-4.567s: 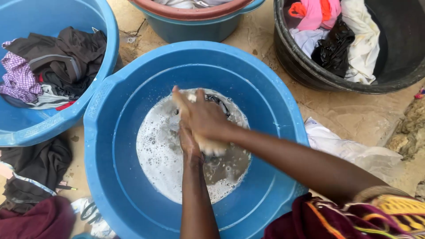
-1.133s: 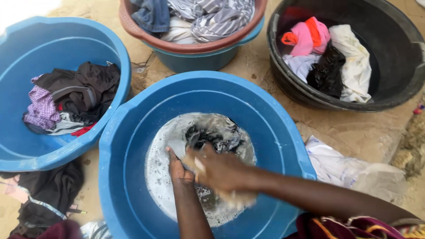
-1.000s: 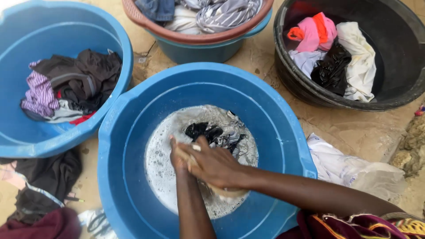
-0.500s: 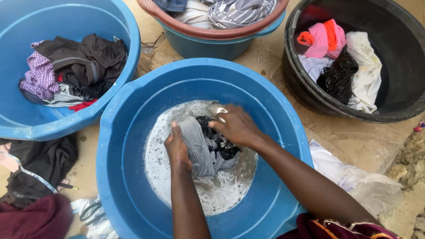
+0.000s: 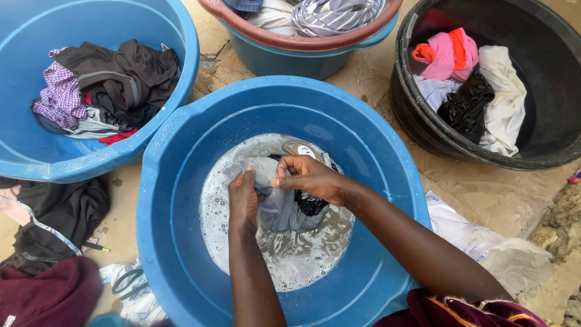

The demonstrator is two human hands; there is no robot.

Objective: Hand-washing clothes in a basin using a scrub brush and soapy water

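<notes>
In the blue basin, left hand, right hand, both clamped on grey garment.

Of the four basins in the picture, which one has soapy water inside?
The middle blue basin, where both hands grip a wet grey garment. The other three hold only piled clothes, with no foam visible.
</notes>
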